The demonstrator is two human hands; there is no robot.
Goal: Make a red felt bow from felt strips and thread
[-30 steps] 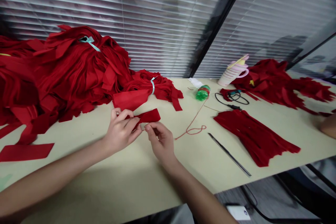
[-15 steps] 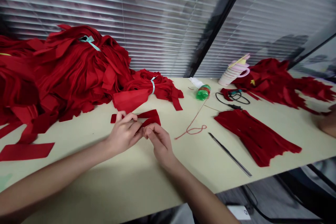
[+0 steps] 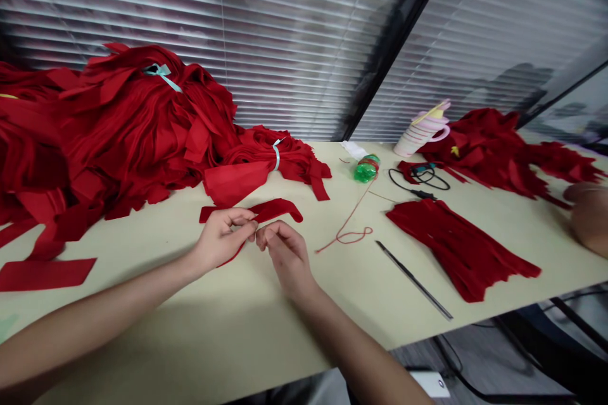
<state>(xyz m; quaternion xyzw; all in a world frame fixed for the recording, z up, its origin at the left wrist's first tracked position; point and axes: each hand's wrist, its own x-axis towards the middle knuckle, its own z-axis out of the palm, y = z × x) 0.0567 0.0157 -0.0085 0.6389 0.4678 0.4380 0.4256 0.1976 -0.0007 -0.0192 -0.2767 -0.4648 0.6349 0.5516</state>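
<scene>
My left hand [image 3: 222, 238] and my right hand [image 3: 284, 253] meet over the beige table [image 3: 228, 323], both pinching the middle of one red fabric strip [image 3: 280, 208]. The strip's ends stick out to either side of my fingers, its right end curling over the table. Both hands have fingers closed on the cloth. A red thread [image 3: 346, 228] lies just right of my right hand.
A big heap of red fabric strips [image 3: 109, 126] fills the left back, with a tied bundle [image 3: 270, 161]. A flat stack of strips [image 3: 456, 247], a thin metal rod [image 3: 413, 278], a green bottle [image 3: 367, 168], black scissors [image 3: 422, 177], a cup [image 3: 422, 128] and another person's arm [image 3: 589, 218] are at right.
My hands have gathered the strip's middle tighter between the fingertips. Its left end now shows beyond my left hand and its right end has bent outward.
</scene>
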